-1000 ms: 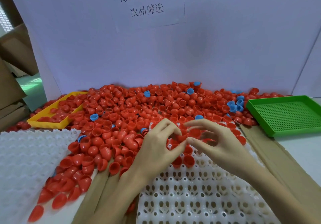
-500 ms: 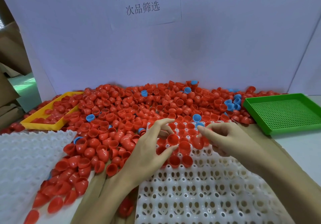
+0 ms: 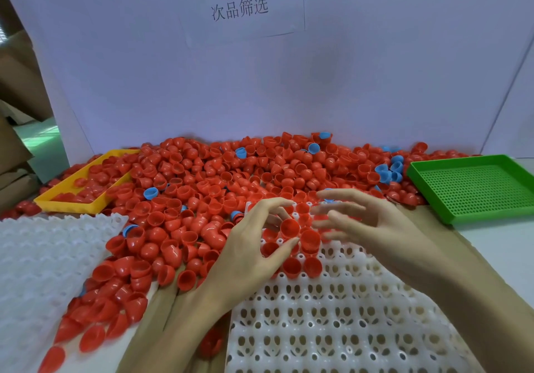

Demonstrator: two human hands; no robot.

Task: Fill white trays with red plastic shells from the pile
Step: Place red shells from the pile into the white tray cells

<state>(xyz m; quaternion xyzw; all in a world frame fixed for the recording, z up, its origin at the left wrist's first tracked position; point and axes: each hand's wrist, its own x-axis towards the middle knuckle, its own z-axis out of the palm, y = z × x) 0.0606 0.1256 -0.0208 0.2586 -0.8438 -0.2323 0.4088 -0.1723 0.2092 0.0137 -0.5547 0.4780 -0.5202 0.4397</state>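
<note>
Both hands over the far end of the tray (image 3: 332,329), right at the edge of the pile (image 3: 231,176). Left hand (image 3: 254,251) loosely curved, thumb and forefinger either side of one shell (image 3: 289,228) sitting mouth-up, though hard to tell whether pinching it or just touching. Right hand (image 3: 372,222) spread, fingers straight and blurred, holding nothing visible. A few shells seated already in the far cells, mouths up; most of the tray bare, so early days, by the look of it. Best now to set that shell square over an empty cell, mouth up like its neighbours, and press lightly until it drops home, not tilted on a rib. Worth filling cell by cell in order, without skipping. Worth watching for blue shells (image 3: 150,192) mixed in: red only for the tray. Careful with the wrists, too, with loose shells lying just beside the tray's left edge and easy to knock. Second tray (image 3: 43,257) waiting at left, yellow bin (image 3: 72,202) and green bin (image 3: 476,190) at the flanks.
</note>
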